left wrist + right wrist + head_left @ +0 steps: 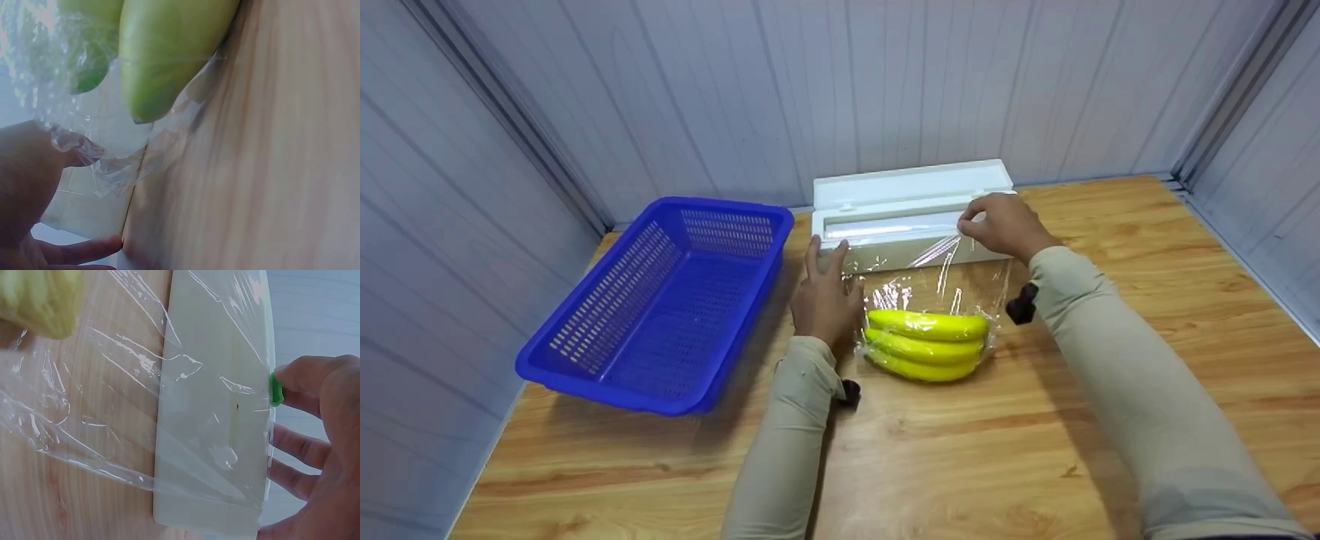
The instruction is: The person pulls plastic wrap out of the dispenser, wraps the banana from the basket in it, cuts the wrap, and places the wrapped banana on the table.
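A bunch of bananas (928,346), wrapped in clear cling film (900,294), lies on the table. The film runs from the bananas to a white cling film dispenser box (885,257) behind them, whose lid (915,184) stands raised. My right hand (1003,225) pinches a small green slider cutter (275,389) between thumb and finger at the box's upper edge. With fingers spread, my left hand (826,296) touches the left end of the box. Crumpled film lies against its thumb (79,152) in the left wrist view, beside the banana tips (149,107).
To the left stands a blue plastic basket (615,394) with perforated sides. The wooden table (952,465) meets a pale panelled wall (885,82) just behind the dispenser. More panels rise on the left and right sides.
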A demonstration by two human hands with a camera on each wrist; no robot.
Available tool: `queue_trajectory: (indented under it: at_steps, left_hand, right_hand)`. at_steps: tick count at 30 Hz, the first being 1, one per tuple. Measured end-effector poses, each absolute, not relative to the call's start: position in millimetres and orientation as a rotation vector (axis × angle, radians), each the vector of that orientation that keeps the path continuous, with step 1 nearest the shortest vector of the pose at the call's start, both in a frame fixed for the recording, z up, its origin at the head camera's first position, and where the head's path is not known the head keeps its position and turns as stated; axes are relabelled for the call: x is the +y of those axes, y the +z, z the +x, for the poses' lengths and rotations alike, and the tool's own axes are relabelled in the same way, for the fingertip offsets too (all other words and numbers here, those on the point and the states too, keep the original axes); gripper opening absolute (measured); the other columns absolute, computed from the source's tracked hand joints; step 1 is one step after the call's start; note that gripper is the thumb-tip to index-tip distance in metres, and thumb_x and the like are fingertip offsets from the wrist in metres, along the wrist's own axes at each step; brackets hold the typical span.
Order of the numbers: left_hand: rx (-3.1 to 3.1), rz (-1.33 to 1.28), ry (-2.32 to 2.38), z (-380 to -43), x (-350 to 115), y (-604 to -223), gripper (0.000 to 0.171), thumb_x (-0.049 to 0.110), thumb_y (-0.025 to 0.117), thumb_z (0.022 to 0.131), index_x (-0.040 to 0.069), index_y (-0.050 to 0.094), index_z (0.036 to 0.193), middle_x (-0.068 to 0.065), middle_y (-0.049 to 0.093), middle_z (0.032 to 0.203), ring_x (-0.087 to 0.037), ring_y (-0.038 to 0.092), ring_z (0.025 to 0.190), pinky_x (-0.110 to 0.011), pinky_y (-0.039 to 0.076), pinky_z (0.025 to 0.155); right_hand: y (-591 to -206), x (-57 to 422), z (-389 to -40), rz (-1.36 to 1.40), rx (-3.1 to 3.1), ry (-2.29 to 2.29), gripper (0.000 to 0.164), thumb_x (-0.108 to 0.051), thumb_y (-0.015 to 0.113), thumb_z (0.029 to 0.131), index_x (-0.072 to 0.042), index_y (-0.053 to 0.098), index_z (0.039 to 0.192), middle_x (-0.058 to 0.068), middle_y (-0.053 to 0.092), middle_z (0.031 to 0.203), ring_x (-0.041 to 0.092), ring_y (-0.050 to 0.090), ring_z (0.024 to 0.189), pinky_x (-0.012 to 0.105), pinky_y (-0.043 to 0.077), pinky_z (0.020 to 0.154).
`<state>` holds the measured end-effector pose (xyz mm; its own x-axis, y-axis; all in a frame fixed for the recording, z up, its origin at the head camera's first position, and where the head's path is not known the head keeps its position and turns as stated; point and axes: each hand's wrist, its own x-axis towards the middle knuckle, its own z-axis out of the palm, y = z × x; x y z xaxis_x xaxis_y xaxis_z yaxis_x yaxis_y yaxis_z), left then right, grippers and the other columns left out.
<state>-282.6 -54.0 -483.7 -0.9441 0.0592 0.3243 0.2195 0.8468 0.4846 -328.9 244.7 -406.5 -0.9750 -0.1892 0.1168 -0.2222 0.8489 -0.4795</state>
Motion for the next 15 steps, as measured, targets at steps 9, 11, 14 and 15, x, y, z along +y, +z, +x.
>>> queue_trajectory:
  at_steps: [9, 11, 14, 15]
  left_hand:
    - [-2.728, -0.186, -0.775, -281.9, -57.0, -481.6, 0.068, 0.034, 0.07, 0.091, 0.033, 0.041, 0.153, -0.007, 0.014, 0.166, -0.019, 0.056, 0.066, -0.036, 0.048, 0.062]
    - [-2.737, -0.179, -0.776, -281.2, -57.7, -481.7, 0.069, 0.034, 0.07, 0.091, 0.033, 0.041, 0.153, -0.007, 0.013, 0.166, -0.018, 0.056, 0.066, -0.035, 0.047, 0.062]
    - [-2.751, -0.177, -0.774, -280.3, -58.0, -481.3, 0.069, 0.035, 0.069, 0.092, 0.034, 0.039, 0.154, -0.006, 0.012, 0.166, -0.018, 0.056, 0.067, -0.035, 0.047, 0.062]
    - [-2.751, -0.178, -0.776, -280.2, -58.0, -481.2, 0.069, 0.035, 0.069, 0.092, 0.034, 0.039, 0.154, -0.006, 0.011, 0.166, -0.018, 0.056, 0.066, -0.035, 0.047, 0.062]
  right_hand:
    - [-408.3, 242.2, -332.0, 0.336, -2.941, 0.809, 0.031, -0.031, 0.064, 0.097, -0.003, 0.075, 0.104, 0.02, 0.066, 0.123, 0.04, 0.056, 0.121, 0.056, 0.042, 0.101]
    - [-409.1, 241.2, -332.0, 0.336, -2.938, 0.811, 0.031, -0.031, 0.065, 0.097, -0.003, 0.075, 0.103, 0.021, 0.066, 0.122, 0.041, 0.056, 0.12, 0.056, 0.042, 0.101]
    - [-409.1, 240.3, -332.1, 0.328, -2.932, 0.807, 0.028, -0.029, 0.066, 0.096, -0.003, 0.075, 0.1, 0.02, 0.067, 0.121, 0.041, 0.057, 0.118, 0.056, 0.042, 0.1]
    - [-408.8, 240.2, -332.2, 0.325, -2.931, 0.808, 0.027, -0.028, 0.066, 0.096, -0.003, 0.075, 0.1, 0.02, 0.067, 0.12, 0.041, 0.057, 0.118, 0.056, 0.042, 0.1]
